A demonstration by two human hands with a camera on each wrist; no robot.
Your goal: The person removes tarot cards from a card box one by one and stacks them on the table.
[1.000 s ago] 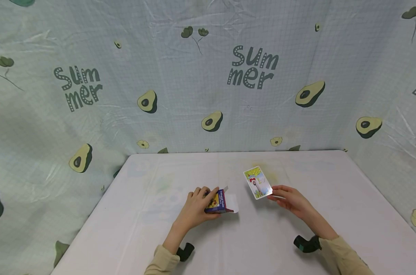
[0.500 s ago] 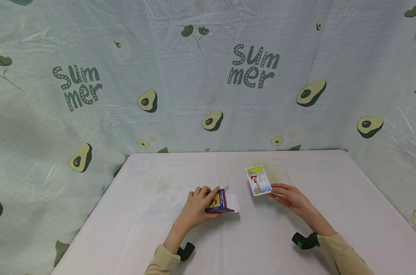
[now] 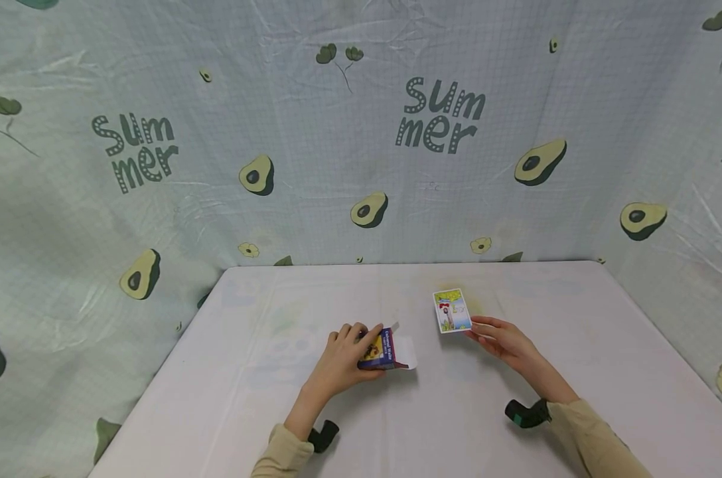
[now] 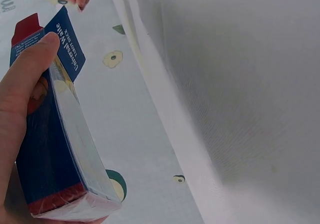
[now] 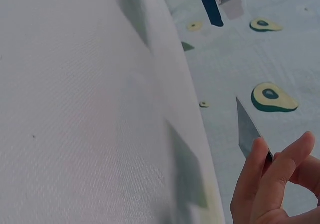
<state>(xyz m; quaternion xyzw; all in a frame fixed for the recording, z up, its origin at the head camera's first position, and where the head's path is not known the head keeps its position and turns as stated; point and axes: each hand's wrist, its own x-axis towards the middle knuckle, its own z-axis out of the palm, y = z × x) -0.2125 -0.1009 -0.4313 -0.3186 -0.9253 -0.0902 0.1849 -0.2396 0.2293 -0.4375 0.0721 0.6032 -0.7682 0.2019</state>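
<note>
My left hand [image 3: 336,363] grips a blue and red tarot deck box [image 3: 380,350], its thumb and fingers around the sides. The box's end flap stands out on the right, and in the left wrist view the printed flap [image 4: 66,46] reads "Universal Waite Tarot Deck". To the right, my right hand [image 3: 504,343] pinches a tarot card [image 3: 452,311] by its lower right corner, above the table. A picture in yellow, white and red faces up from it. Edge-on in the right wrist view, the card [image 5: 249,126] looks thin and grey; whether several are stacked, I cannot tell.
Both hands are over a white-covered table [image 3: 265,411]. Behind it hangs a pale curtain [image 3: 313,133] printed with avocados and "summer". A dark wrist camera [image 3: 323,437] is on the left wrist, another dark camera [image 3: 527,414] on the right.
The card in my right hand has turned more upright and shifted slightly to the right. My left hand and the box have hardly moved.
</note>
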